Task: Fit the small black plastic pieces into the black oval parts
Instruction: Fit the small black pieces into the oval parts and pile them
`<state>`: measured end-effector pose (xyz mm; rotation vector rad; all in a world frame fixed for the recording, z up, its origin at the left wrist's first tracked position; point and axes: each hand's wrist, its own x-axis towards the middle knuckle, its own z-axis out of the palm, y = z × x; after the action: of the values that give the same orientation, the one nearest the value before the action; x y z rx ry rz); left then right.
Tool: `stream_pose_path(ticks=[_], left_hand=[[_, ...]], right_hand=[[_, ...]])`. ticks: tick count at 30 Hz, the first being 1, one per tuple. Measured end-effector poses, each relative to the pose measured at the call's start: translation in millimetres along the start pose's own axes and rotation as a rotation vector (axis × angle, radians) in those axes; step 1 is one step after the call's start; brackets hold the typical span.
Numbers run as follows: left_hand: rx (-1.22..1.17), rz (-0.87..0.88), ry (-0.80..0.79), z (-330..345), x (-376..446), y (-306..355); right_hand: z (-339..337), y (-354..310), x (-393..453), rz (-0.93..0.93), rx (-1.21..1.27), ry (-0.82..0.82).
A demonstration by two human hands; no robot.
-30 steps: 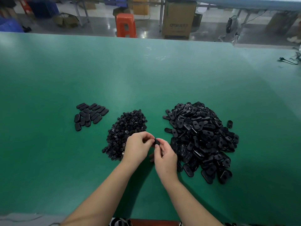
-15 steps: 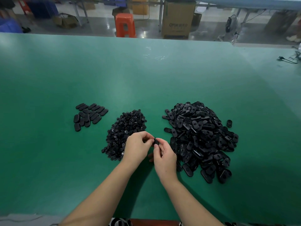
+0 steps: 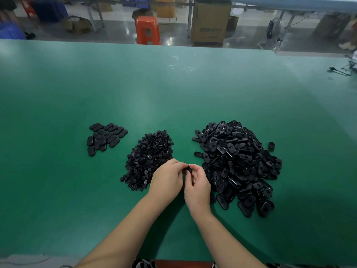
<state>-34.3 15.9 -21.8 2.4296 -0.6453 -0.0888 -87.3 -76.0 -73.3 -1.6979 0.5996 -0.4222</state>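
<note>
My left hand (image 3: 167,179) and my right hand (image 3: 198,187) meet above the green table (image 3: 173,93), fingertips together. Between them both hands pinch a black oval part (image 3: 188,168), mostly hidden by my fingers; whether a small piece is in it I cannot tell. A pile of small black pieces (image 3: 147,158) lies just left of my left hand. A big heap of black oval parts (image 3: 237,163) lies to the right of my right hand. Several oval parts in neat rows (image 3: 105,138) lie flat at the left.
One lone oval part (image 3: 271,146) stands right of the big heap. A black cable (image 3: 340,71) lies at the table's far right edge. Beyond the far edge stand an orange stool (image 3: 147,29) and a cardboard box (image 3: 210,24).
Both hands stay together at the same spot; the fingers shift only slightly around the oval part.
</note>
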Motion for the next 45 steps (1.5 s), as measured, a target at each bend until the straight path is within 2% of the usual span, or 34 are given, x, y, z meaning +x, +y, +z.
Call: stream_pose_path(ticks=[11, 16, 25, 45], left_hand=[[0.013, 0.012, 0.011, 3.2, -14.6, 6.0], [-0.050, -0.039, 0.071, 0.1, -5.8, -5.5], [-0.114, -0.053, -0.042, -6.2, 9.2, -11.4], [-0.037, -0.020, -0.071, -9.8, 10.8, -10.3]], right_hand=[[1.0, 2.4, -0.7, 0.024, 0.030, 0.011], [0.4, -1.1, -2.6, -0.035, -0.069, 0.006], [-0.3, -2.4, -2.4, -0.047, -0.092, -0.025], [0.0, -3.8, -3.0, -0.007, -0.072, -0.075]])
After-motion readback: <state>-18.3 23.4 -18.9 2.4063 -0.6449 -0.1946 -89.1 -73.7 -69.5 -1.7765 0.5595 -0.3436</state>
